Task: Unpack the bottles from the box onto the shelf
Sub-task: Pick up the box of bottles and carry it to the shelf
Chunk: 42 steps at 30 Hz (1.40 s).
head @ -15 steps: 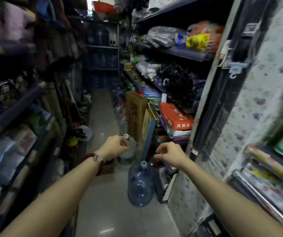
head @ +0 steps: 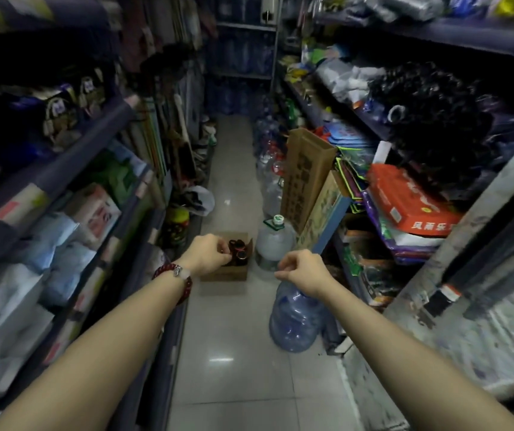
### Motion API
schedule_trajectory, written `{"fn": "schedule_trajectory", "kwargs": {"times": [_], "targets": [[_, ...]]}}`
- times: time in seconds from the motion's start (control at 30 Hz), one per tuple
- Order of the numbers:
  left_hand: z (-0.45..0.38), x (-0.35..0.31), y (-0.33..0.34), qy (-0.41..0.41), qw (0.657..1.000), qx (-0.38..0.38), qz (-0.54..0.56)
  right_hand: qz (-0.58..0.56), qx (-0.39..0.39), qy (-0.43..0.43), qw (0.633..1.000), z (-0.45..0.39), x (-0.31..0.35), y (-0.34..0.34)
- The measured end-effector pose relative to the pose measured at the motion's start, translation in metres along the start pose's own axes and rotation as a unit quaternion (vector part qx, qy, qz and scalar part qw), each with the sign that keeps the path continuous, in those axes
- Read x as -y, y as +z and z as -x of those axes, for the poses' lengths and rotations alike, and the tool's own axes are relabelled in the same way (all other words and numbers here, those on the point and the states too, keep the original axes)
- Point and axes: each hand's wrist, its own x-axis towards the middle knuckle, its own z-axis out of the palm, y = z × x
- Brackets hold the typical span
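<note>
Item: cardboard box (head: 224, 272) on aisle floor, dark bottles (head: 238, 251) upright inside.
Left hand (head: 207, 255) over box, fingers curled, holding nothing visible.
Right hand (head: 300, 269) loosely fisted, empty.
Risk: blue water jug (head: 293, 321) and clear jug (head: 273, 244) crowd box; knock likely when lifting bottles.

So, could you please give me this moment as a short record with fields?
place: narrow shop aisle, shelves on both sides
box: open cardboard, on the floor by the left shelf
bottles: dark, upright in the box
left hand: curled, empty, in front of the box
right hand: curled, empty
blue water jug: on the floor, below the right hand
</note>
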Motion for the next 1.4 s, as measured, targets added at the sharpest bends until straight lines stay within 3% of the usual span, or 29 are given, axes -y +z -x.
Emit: {"fn": "schedule_trajectory", "kwargs": {"times": [0.2,0.47,0.8,1.03,1.2,1.4], "targets": [[-0.061,0.016,0.017,-0.030,0.999,-0.005,-0.012,-0.017,-0.001,0.007,1.000,-0.071,-0.023,0.007],[-0.172,0.030,0.040,-0.087,0.996,0.017,-0.004,-0.029,0.057,0.019,0.998,-0.214,-0.058,0.018],[-0.290,0.070,0.025,-0.158,0.987,0.010,0.009,-0.033,0.114,0.024,0.993,-0.370,-0.046,0.030],[-0.420,0.130,0.004,-0.164,0.986,0.015,0.022,-0.005,0.096,0.015,0.995,-0.502,-0.037,0.051],[-0.531,0.173,0.003,-0.148,0.987,0.060,0.014,-0.001,0.102,0.059,0.993,-0.593,-0.038,0.079],[-0.633,0.214,0.033,-0.161,0.983,0.088,0.024,-0.013,0.106,0.125,0.986,-0.669,-0.084,0.119]]}}
